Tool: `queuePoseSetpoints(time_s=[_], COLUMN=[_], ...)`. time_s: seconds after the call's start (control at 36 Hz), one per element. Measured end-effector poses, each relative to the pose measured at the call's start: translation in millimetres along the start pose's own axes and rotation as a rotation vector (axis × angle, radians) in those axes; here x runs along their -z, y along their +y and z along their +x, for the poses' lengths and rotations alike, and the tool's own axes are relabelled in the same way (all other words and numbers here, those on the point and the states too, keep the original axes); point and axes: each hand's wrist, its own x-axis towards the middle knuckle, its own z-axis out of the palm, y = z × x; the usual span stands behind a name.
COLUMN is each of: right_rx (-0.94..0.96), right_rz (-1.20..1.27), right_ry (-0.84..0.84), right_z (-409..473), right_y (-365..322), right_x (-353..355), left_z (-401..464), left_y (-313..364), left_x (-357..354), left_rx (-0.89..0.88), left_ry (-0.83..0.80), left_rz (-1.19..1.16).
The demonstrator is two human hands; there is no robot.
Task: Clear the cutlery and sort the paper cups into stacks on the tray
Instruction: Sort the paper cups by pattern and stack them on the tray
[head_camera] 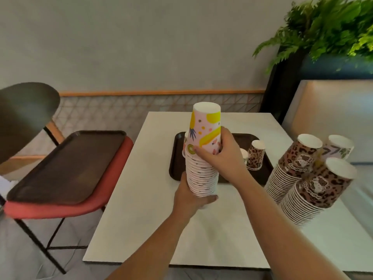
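A tall stack of upside-down fruit-print paper cups (201,174) is held above the white table, in front of the dark tray (264,168). My left hand (190,199) grips the stack's bottom end. My right hand (220,154) grips the top cup (204,128). On the tray stands one upside-down leopard-print cup (256,155), with a small white cup (244,155) partly hidden behind my right hand. No cutlery is visible.
At the table's right edge stand two stacks of leopard-print cups (292,170) (314,195) and a leaf-print cup (341,146). A second dark tray (66,168) lies on a red-cushioned chair at left. A planter with ferns (323,27) stands at back right.
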Motion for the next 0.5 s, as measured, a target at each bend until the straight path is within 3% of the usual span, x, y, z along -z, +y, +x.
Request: queuePoseSetpoints(time_s=[0.25,0.5], right_rx=[0.0,0.029], right_rz=[0.098,0.072], right_ry=[-0.272,-0.334], right_z=[69.6,102.1], right_y=[-12.2,-11.2], right_x=[-36.1,-77.5], left_z=[49.0,77.8], left_y=[4.3,-11.8], left_x=[40.8,79.2], left_rx=[0.026,0.085], left_ry=[0.164,0.217], left_rz=[0.001,0.024])
